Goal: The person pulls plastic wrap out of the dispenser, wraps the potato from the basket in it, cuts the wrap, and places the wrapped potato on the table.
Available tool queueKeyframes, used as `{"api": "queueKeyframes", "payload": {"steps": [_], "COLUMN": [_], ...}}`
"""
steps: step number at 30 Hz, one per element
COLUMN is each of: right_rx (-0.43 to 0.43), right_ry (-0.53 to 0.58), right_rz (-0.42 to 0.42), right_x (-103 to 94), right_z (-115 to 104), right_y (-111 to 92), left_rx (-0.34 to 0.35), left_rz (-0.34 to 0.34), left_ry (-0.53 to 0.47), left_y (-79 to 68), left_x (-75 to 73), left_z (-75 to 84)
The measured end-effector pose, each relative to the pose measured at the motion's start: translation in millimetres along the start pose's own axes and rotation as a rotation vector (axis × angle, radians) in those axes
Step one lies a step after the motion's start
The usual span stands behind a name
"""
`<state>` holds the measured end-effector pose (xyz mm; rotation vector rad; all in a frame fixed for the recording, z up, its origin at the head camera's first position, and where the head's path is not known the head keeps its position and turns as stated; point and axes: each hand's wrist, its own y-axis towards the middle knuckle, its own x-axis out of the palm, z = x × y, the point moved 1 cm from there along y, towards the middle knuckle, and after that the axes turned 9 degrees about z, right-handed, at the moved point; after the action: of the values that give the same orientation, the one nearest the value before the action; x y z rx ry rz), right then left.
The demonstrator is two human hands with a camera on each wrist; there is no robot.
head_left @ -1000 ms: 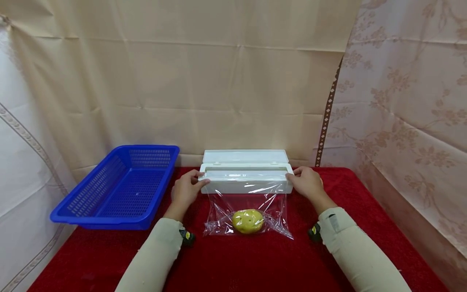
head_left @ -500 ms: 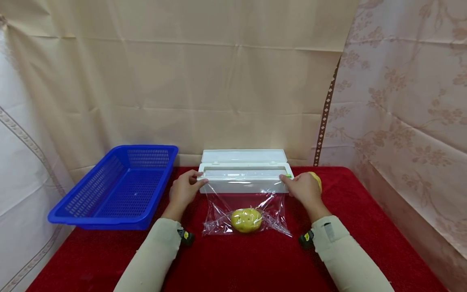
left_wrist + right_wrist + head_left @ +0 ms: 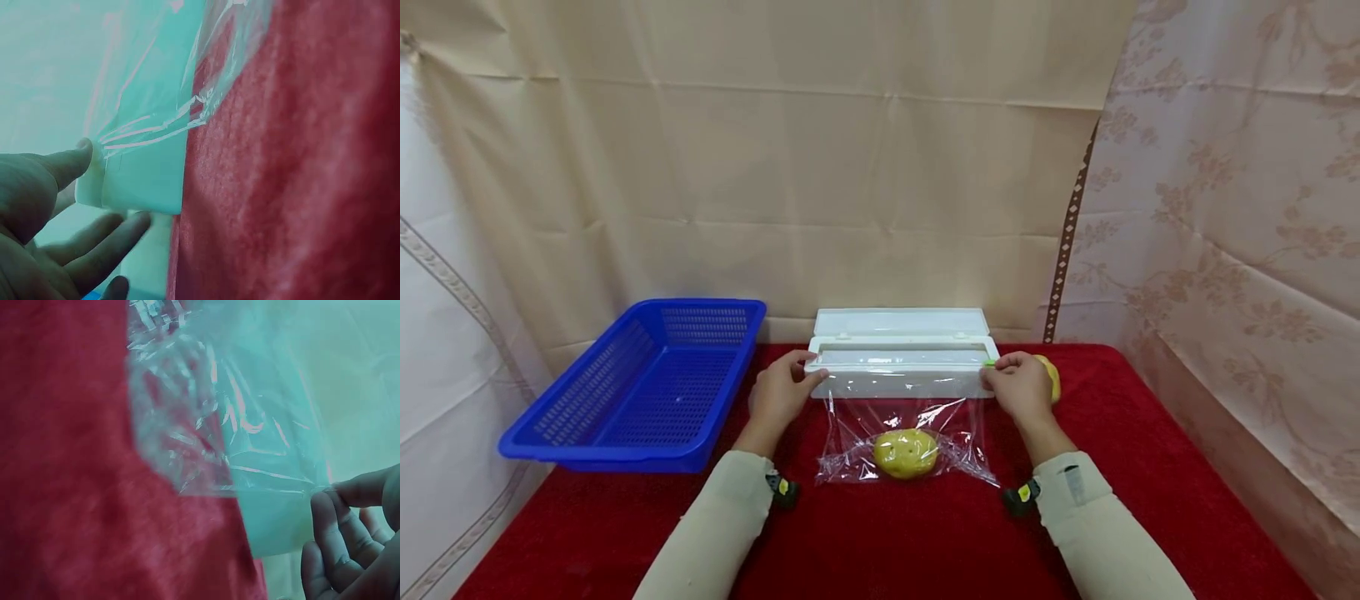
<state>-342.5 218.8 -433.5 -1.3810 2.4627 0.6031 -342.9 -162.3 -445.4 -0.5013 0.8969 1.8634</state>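
A white cling film dispenser [image 3: 895, 385] stands on the red cloth with its lid [image 3: 901, 321] raised at the back. Clear cling film [image 3: 951, 417] runs down from its front edge and lies around a yellow potato [image 3: 905, 454]. My left hand [image 3: 778, 392] holds the dispenser's left end, thumb on the front edge; in the left wrist view the lower fingers [image 3: 112, 250] spread off the end. At the right end, my right hand [image 3: 1021, 387] pinches the film's edge between thumb and index finger, seen in the right wrist view. A small green piece [image 3: 989, 363] shows just beside these fingertips.
A blue plastic basket [image 3: 730, 408] with slotted walls stands at the left. Another yellow potato-like item [image 3: 1051, 379] sits behind my right hand, partly hidden. Beige curtain [image 3: 880, 167] hangs behind the red-covered table [image 3: 910, 550], and patterned cloth [image 3: 1247, 208] lines the right side.
My right hand first moved left from the dispenser's right end, then slightly back right along the front edge. The green piece and second yellow item came into view. My left hand stayed put.
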Motion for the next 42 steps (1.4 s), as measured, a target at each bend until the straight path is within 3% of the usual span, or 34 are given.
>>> {"api": "queueKeyframes", "payload": {"steps": [5, 12, 19, 25, 28, 35, 38, 42], "right_rx": [-0.077, -0.16, -0.227, -0.257, -0.253, -0.257, -0.283, -0.324], "right_ry": [-0.033, -0.112, -0.118, -0.06, -0.019, 0.026, -0.018, -0.086], "right_rz": [0.004, -0.016, -0.141, -0.185, -0.213, -0.265, -0.268, -0.247], "right_x": [-0.7, 0.5, -1.7, 1.2, 2.5, -0.7, -6.0, -15.3], "right_z": [5.4, 5.6, 4.4, 5.8, 6.9, 4.9, 2.5, -0.2], "right_y": [-5.9, -11.6, -22.1, -23.7, -23.1, -21.0, -20.0, -19.3], "left_rx": [0.084, 0.075, 0.079, -0.023, -0.066, -0.071, -0.071, -0.044], "left_rz": [0.062, 0.094, 0.036, -0.113, -0.137, -0.125, -0.136, -0.199], "left_ry": [0.103, 0.108, 0.135, 0.052, 0.014, -0.129, -0.158, -0.213], "left_y": [-2.3, -7.1, -12.7, -13.6, -12.3, -10.7, -12.2, -14.0], "left_x": [1.2, -0.8, -7.5, -7.0, -4.1, 1.9, -1.0, -8.6], "left_z": [3.3, 5.9, 9.5, 5.2, -0.5, -7.8, -8.1, -7.0]}}
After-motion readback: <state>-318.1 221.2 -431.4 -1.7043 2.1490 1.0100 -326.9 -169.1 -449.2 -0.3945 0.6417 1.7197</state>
